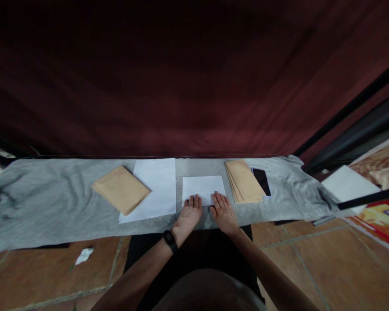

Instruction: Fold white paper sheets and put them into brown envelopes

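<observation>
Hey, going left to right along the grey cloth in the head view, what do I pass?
Single tan envelope → large white sheet → small white paper → stack of tan envelopes → black phone.

No writing, label, brand or number can be read here. The sheet (202,188) under the fingertips of the left hand (188,214) and the right hand (224,211) looks blank. The envelopes (244,181) just right of the hands show no legible mark. The coloured print (381,220) far to the right is too blurred to read.
</observation>
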`<state>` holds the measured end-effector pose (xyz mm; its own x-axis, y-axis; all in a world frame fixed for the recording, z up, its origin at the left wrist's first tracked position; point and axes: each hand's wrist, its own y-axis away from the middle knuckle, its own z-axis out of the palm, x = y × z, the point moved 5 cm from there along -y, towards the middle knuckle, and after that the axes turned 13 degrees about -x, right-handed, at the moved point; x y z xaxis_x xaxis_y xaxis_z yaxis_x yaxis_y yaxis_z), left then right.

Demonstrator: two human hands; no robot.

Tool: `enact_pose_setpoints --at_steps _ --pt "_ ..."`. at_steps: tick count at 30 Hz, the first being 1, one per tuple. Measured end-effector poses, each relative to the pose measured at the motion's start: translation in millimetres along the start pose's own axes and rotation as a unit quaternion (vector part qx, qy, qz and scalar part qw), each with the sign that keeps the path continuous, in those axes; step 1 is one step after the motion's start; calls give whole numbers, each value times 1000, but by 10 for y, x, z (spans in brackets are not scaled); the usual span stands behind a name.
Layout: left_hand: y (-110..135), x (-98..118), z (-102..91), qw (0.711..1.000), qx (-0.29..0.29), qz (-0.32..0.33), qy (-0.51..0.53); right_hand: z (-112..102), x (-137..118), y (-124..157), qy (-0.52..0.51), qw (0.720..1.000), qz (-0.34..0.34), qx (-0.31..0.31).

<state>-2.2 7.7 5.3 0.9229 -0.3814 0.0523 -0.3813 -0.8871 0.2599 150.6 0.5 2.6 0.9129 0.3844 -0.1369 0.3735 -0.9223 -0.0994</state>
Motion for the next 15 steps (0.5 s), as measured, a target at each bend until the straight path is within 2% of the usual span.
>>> enact_pose_setpoints --at_steps 8,12,15 --pt "47 18 -124 1000 24 -17 1 -1 -338 -126 -29 996 -73 -53" --pt "46 52 -206 998 58 -19 32 -19 -272 -68 -22 997 -55 -49" --pt "-44 113 -210 995 81 -5 58 -24 -202 7 -7 998 -42 -37"
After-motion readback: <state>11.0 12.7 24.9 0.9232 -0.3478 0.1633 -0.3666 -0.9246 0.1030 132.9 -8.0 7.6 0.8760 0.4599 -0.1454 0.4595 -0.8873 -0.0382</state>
